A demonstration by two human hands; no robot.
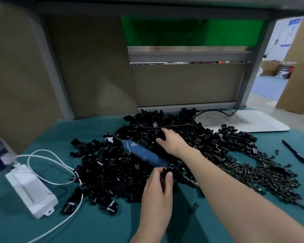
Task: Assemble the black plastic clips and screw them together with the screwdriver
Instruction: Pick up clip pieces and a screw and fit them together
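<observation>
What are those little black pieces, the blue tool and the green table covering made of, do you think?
Black clips: hard moulded plastic, judging by their glossy highlights and crisp edges.
Blue screwdriver: apparently a plastic body, matte and scuffed.
Green table cover: likely cloth or a soft mat, dull with no shine. I cannot tell which.

Teal-covered workbench (98, 225) — brown back panels (88, 67), green board (191, 32), cardboard boxes (295, 81) on pale blue floor (268, 86).
</observation>
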